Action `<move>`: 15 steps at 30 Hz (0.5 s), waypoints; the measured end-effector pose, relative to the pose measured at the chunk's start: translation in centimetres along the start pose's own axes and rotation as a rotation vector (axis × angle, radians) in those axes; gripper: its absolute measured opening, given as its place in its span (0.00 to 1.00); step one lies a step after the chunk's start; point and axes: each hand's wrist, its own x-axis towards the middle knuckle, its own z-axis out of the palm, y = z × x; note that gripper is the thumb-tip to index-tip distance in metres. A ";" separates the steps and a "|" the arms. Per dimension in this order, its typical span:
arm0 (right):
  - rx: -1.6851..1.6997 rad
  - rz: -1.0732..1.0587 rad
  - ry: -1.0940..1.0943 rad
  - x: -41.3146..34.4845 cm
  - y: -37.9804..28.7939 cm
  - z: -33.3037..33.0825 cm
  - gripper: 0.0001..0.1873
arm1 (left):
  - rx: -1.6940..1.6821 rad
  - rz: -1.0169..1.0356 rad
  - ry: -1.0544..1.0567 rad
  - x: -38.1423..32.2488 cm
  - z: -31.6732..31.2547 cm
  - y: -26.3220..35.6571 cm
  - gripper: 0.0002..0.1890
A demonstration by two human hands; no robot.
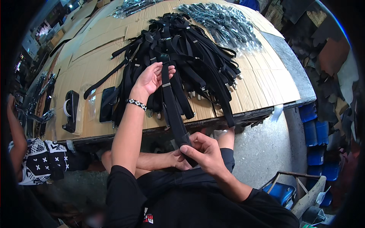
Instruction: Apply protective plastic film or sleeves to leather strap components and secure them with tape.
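A pair of black elastic suspenders (pixel 170 98) with a metal adjuster (pixel 166 85) stretches from the pile towards my lap. My left hand (pixel 152 78) is palm up, its loosely curled fingers passing behind the strap near a dark joining patch (pixel 164 58). Close to my lap, my right hand (pixel 204 151) pinches the strap's lower part between thumb and fingers. A bit of clear plastic (pixel 187 136) shows beside that grip; whether it is attached cannot be told. Many more black suspenders (pixel 196 61) with metal clips lie heaped on the cardboard-covered table (pixel 94 61).
A tape dispenser (pixel 71 111) and a dark phone-like object (pixel 107 104) lie left of the pile. Plastic-wrapped suspenders (pixel 225 25) rest at the back right. Another person (pixel 37 159) sits at the left. Blue plastic bins (pixel 316 132) stand at the right, beyond the table edge.
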 end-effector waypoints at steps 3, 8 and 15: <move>-0.001 0.001 -0.019 -1.1 0.3 -0.1 0.09 | -0.005 0.007 0.047 1.8 -1.2 0.9 0.17; -0.093 0.059 -0.029 -2.7 0.9 -0.4 0.09 | 0.106 0.014 -0.053 2.5 -0.7 3.3 0.10; -0.118 0.050 0.116 -2.4 4.1 -2.1 0.10 | 0.476 0.518 -0.315 -6.9 12.1 10.7 0.12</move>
